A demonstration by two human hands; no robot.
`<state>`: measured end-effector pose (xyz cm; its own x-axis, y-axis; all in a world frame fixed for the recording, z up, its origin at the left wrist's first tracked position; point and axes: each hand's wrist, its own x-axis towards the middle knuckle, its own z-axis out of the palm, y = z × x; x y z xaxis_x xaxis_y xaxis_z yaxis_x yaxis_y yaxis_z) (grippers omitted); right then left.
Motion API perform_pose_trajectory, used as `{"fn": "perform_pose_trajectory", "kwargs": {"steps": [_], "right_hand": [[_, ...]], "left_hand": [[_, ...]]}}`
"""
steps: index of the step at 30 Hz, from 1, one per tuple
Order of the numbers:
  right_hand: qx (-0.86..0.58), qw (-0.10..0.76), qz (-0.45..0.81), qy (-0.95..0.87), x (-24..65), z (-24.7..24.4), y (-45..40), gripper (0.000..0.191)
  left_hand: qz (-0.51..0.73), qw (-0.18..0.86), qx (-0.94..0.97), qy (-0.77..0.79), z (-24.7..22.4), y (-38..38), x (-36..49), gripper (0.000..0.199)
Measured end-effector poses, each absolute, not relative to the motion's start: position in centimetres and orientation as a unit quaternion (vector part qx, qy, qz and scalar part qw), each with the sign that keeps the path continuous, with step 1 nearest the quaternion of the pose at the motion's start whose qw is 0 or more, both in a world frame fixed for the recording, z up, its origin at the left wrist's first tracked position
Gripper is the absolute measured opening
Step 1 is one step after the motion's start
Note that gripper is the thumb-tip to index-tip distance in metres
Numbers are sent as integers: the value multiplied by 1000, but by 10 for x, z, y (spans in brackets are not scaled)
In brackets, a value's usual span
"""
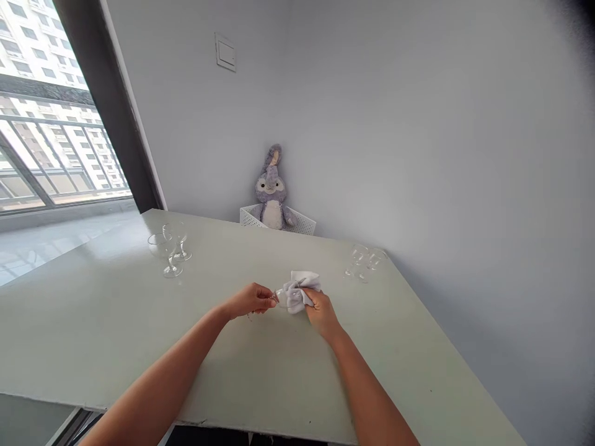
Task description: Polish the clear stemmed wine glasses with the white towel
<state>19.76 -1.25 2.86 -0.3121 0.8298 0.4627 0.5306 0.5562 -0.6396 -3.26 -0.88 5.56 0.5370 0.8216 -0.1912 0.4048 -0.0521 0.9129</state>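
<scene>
Over the middle of the pale table (260, 378), my left hand (252, 300) is closed around the stem end of a clear wine glass (281, 298), which lies tilted on its side, bowl toward the right. My right hand (320, 310) grips a white cloth (304, 286), bunched against the bowl of that glass. The cloth covers the bowl's rim and part of its wall. My right fingertips are partly hidden in its folds. The base of the glass is mostly hidden by my left hand.
Two stemmed glasses (171, 271) stand upright at the table's left. Several small clear glasses (360, 263) are grouped near the right edge. Behind the table, a purple plush toy (272, 192) sits in a white perforated basket (304, 225). Grey walls (395, 124) border the back and right.
</scene>
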Motion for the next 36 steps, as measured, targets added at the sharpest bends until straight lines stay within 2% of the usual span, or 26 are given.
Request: {"fn": "perform_pose_trajectory", "kwargs": {"steps": [4,9,11,13,16,20,23,26,31,33,36], "right_hand": [[-429,459,44,-777,196,39,-21,43],[-341,325,-15,-882,173,50,-40,47],[-347,311,-2,-885,165,48,-41,42],[-390,340,43,-855,164,43,-36,33],[-460,423,220,-749,175,36,-22,29],[-467,533,541,-454,188,27,-5,35],[-390,599,650,-257,177,22,-7,29],[-313,603,702,-216,154,22,-18,30],[-290,562,704,-323,127,19,-39,33],[-297,548,694,-361,128,18,-41,32],[-302,519,705,-378,136,17,-39,32]], "left_hand": [[234,460,667,537,51,-4,-37,42],[214,306,724,580,38,-4,-30,30],[198,205,789,545,34,-10,-21,26],[200,112,843,487,31,-17,-13,26],[224,48,879,418,28,-25,-4,23],[273,62,849,448,23,-28,4,43],[306,92,806,499,19,-27,9,45],[356,116,753,541,15,-25,13,45],[436,137,698,551,13,-28,19,42],[438,201,700,526,16,-29,19,41],[451,351,674,469,23,-28,17,44]]}}
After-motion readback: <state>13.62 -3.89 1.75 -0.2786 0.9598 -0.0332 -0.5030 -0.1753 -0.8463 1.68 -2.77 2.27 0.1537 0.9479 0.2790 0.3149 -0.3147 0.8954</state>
